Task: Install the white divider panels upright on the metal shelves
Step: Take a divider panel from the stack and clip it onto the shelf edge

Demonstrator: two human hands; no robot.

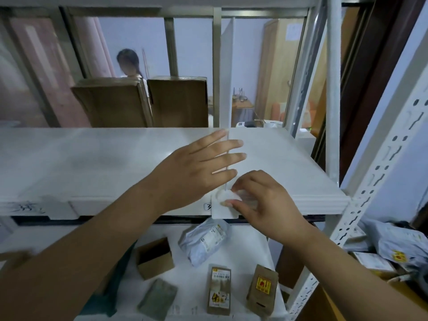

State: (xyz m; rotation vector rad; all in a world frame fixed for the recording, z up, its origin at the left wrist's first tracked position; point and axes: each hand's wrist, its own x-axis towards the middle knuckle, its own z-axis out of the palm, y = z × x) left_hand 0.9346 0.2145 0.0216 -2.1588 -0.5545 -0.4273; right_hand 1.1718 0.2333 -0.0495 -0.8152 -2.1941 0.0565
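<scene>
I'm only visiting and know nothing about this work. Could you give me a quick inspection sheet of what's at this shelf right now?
Surface: white metal shelf, with a small label on its front edge.
Job's things: divider stands upright, edge-on to the camera, running front to back; a white clip sits at its front end.
Clutter: lower shelf holds a grey mailer, a small box and two brown parcels; more parcels are piled at right.
Hands: left hand is open, fingers straight at the divider's front edge; right hand pinches the clip.
Cables: nothing seen.
Surroundings: two cardboard boxes behind the shelf, a person beyond them, a slotted post at right.
</scene>
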